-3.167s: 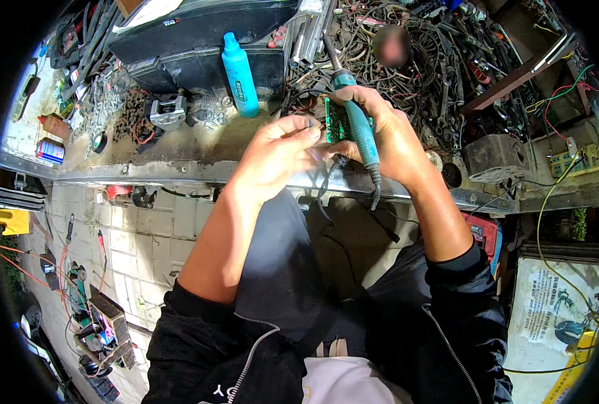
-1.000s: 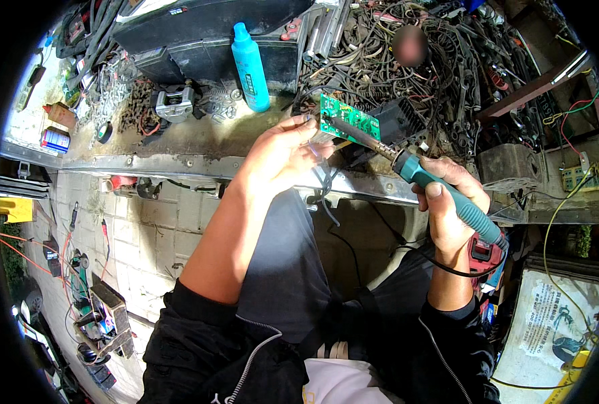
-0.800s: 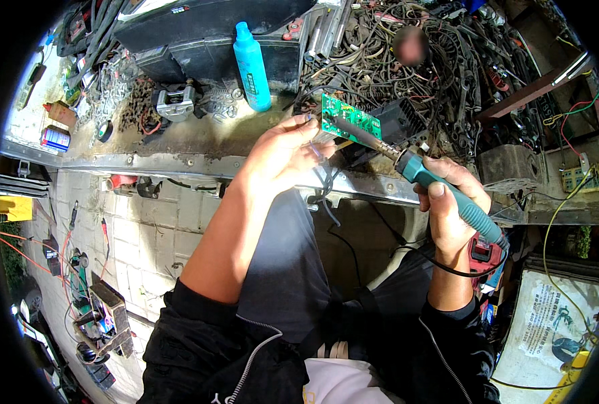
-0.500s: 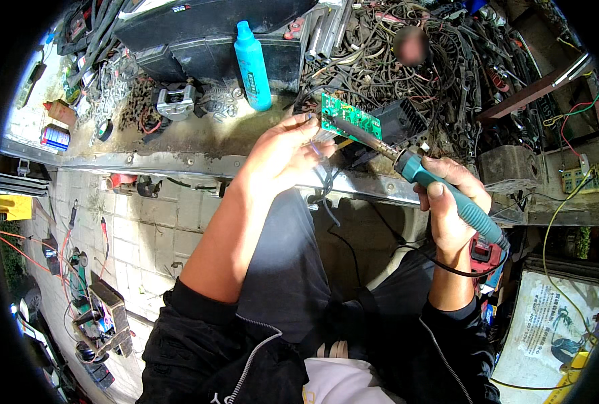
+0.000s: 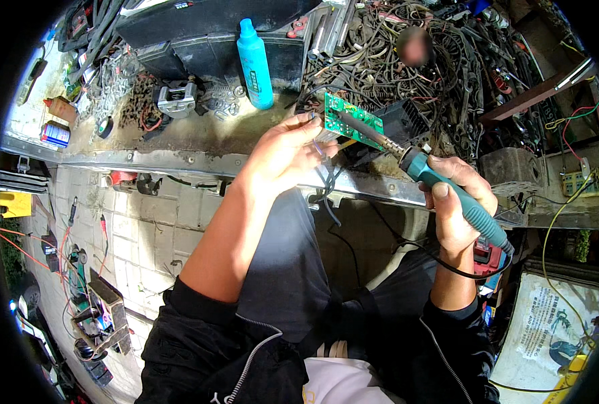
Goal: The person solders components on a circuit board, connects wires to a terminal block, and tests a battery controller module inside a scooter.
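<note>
The workbench [image 5: 205, 143] spans the scene, its right part heaped with tangled cables [image 5: 373, 64]. A large black casing [image 5: 212, 57] sits on it, its inside out of view. On the paved floor at the left, an open box [image 5: 116, 315] has small mixed items in it, too small to tell apart. A blue bottle [image 5: 256, 74] stands in front of the casing, its contents hidden, and at the far left is a smaller blue can [image 5: 56, 135]. The soldering iron [image 5: 417, 167] has a ribbed teal handle, a metal collar and a long dark bit, with a black cord at its back end. That bit slants across a green circuit board [image 5: 361, 118], a tilted rectangle dotted with components, over the bench near its front edge; whether the tip touches it cannot be told. The right hand [image 5: 454, 215] is wrapped around the handle, thumb and fingers closed on it. The left hand [image 5: 286, 148] pinches a small bluish piece [image 5: 311, 116] between thumb and forefinger beside the board's left end, other fingers loosely curled; whether it also grips the board is unclear.
</note>
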Action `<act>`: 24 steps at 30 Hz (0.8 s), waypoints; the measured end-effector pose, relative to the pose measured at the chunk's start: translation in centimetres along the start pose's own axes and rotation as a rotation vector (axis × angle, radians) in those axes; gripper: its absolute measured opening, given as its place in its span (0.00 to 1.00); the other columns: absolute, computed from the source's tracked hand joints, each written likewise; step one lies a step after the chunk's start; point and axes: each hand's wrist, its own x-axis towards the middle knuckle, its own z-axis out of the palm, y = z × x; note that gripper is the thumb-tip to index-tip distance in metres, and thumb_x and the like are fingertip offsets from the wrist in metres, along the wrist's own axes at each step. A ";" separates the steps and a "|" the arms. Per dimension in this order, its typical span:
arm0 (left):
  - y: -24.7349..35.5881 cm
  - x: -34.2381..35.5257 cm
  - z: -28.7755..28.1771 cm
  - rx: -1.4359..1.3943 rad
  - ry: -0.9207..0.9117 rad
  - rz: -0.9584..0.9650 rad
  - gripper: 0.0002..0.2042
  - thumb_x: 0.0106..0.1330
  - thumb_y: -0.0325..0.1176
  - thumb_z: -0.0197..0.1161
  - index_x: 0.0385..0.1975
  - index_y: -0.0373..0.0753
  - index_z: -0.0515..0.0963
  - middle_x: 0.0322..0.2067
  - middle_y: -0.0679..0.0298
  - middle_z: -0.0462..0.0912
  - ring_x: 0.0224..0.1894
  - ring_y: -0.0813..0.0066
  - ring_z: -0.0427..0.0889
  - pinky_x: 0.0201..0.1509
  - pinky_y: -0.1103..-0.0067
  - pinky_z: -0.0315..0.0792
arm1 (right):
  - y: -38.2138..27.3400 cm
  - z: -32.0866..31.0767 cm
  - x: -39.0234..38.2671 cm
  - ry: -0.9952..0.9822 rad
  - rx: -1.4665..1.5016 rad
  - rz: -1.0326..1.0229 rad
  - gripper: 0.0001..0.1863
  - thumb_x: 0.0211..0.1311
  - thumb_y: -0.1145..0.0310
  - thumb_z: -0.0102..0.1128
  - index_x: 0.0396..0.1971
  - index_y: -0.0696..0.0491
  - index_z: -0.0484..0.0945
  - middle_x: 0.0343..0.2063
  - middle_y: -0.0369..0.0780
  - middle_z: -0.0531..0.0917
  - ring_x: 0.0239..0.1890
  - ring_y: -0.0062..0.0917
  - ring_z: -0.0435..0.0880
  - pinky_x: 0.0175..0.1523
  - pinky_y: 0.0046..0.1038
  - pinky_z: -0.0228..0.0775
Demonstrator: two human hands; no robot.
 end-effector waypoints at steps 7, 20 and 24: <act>-0.1 -0.1 0.2 0.002 0.006 0.007 0.12 0.69 0.30 0.55 0.50 0.37 0.72 0.41 0.60 0.80 0.42 0.67 0.79 0.49 0.70 0.74 | -0.1 0.1 -0.2 0.034 0.011 0.108 0.15 0.56 0.64 0.65 0.35 0.62 0.82 0.26 0.44 0.82 0.24 0.24 0.80 0.31 0.22 0.70; 0.0 -0.2 0.2 0.011 -0.010 0.009 0.12 0.70 0.31 0.54 0.50 0.36 0.72 0.42 0.59 0.80 0.43 0.67 0.79 0.49 0.70 0.74 | 0.2 0.0 -0.6 0.067 0.073 0.108 0.16 0.56 0.65 0.65 0.36 0.63 0.82 0.27 0.44 0.83 0.23 0.22 0.79 0.31 0.22 0.71; -0.1 -0.1 0.5 0.010 -0.006 0.017 0.11 0.70 0.31 0.53 0.49 0.35 0.72 0.41 0.59 0.80 0.41 0.68 0.80 0.48 0.70 0.74 | -0.1 0.4 -1.0 0.220 0.323 0.167 0.18 0.58 0.64 0.62 0.40 0.64 0.78 0.23 0.44 0.80 0.17 0.22 0.75 0.23 0.20 0.66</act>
